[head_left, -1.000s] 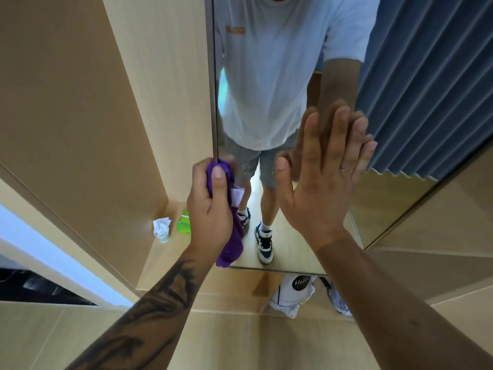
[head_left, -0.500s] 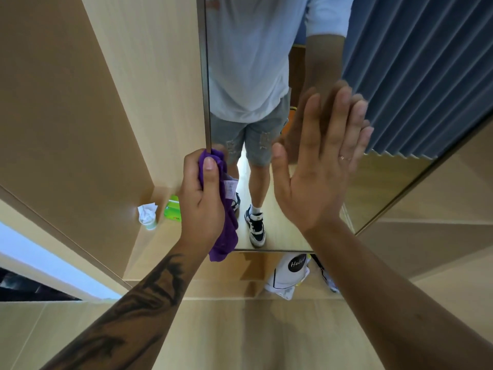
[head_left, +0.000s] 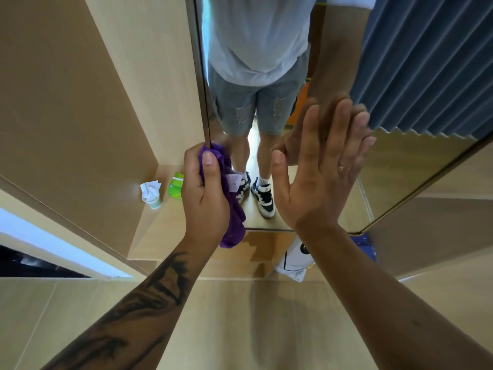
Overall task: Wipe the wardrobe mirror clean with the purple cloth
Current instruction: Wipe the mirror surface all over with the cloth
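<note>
My left hand [head_left: 205, 193] grips the purple cloth [head_left: 232, 206], bunched in my fist with its tail hanging down and a small white label showing. I hold it against the mirror [head_left: 400, 166] right at the thin left frame, low on the glass, just above the bottom edge. To the right the glass runs open as far as my right hand [head_left: 320, 166], which lies flat with fingers straight, pressed on the mirror. On the floor left of the frame stand a white cup [head_left: 152, 193] and a green pack [head_left: 176, 188]; a white bag [head_left: 296, 260] lies below the mirror.
</note>
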